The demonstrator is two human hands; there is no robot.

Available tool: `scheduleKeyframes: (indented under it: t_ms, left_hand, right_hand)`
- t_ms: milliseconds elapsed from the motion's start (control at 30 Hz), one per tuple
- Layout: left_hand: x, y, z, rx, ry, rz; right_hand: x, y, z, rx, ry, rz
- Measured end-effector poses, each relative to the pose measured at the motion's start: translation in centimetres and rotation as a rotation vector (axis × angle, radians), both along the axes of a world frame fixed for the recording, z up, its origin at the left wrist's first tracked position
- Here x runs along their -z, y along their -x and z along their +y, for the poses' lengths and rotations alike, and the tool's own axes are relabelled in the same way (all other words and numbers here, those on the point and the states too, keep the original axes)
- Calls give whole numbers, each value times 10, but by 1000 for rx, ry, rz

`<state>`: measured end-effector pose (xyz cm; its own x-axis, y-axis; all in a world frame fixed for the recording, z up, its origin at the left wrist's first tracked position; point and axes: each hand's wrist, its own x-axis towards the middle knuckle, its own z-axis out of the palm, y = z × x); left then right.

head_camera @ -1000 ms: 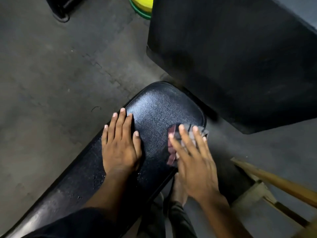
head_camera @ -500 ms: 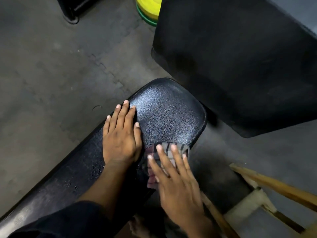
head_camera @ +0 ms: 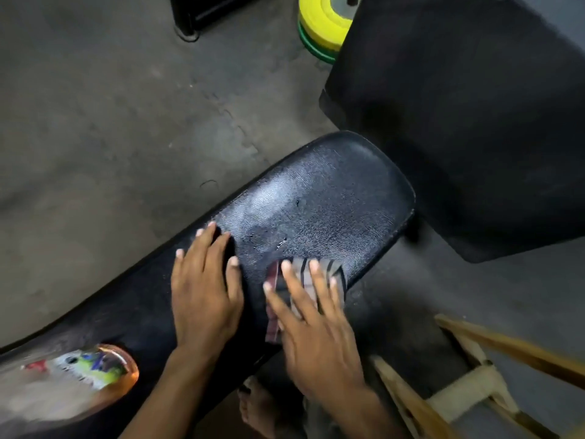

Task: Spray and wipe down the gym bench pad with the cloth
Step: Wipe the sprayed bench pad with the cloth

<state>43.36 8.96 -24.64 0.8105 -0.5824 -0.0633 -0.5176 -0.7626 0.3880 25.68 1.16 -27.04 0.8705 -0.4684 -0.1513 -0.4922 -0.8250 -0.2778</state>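
The black bench pad runs from lower left to its rounded end at the centre, its surface shiny and wet. My left hand lies flat on the pad, fingers spread, holding nothing. My right hand presses a striped grey and maroon cloth flat against the pad's near right edge. A spray bottle with an orange base and a colourful label lies on the pad at the lower left, blurred.
A large black padded panel stands beyond the pad's end at the upper right. Yellow and green weight plates lie stacked at the top. A wooden frame sits lower right. A bare foot rests on the grey floor.
The right hand slid the cloth back along the pad's right edge toward me, then slightly forward. The view shifted, bringing the spray bottle into sight. The left hand stays flat.
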Motion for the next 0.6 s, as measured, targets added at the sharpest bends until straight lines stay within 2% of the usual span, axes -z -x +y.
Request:
scheduleKeyframes:
  t_ms: [100,233,300,433,533,600]
  left_hand:
    - [8,-6,24,-40,-90,-88]
    - [22,1,30,-88,-117,-156]
    - [27,0,31,-93,-110,-181]
    - [31,-2,32,-73,-128,-214]
    - [30,-3,32,-63,-160,-209]
    - [30,-5,33,-58,-167,-211]
  right_hand:
    - [-4,19,-19,-30,44,55]
    - [-12,-22,-90,252,19,61]
    - [-10,-64,-111,308,3,50]
    - [-9,-118,-69,189,-20,40]
    - [-12,-93,-11,-24,-6,69]
    - [-14,-65,-3,-125,-24,73]
